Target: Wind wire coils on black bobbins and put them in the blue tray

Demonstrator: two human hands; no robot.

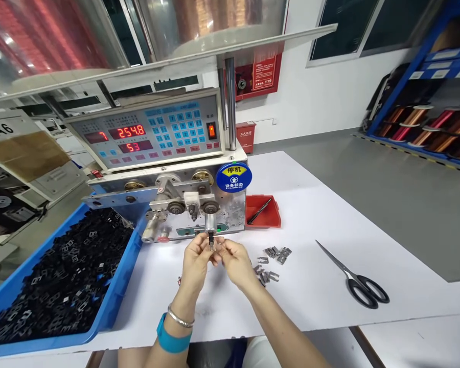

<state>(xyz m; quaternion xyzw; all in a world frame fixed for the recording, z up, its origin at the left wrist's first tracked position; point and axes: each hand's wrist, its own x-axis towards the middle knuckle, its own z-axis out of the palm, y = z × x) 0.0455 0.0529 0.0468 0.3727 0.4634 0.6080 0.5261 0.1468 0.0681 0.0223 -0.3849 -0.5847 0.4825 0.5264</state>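
Note:
Both my hands meet just below the spindle (210, 223) of a winding machine (176, 168). My left hand (197, 260) pinches a small black bobbin (211, 241) that sits at the spindle's tip. My right hand (235, 260) is closed in a pinch right beside it, fingertips touching the same spot; whether it holds a wire I cannot tell. A blue band and a metal bangle sit on my left wrist.
A blue bin (111, 301) full of small black parts stands at the left. Several grey metal pieces (272, 260) lie right of my hands. Black scissors (358, 283) lie further right. A red tray (266, 217) with a pen stands by the machine. Copper wire spools (429, 128) fill a far rack.

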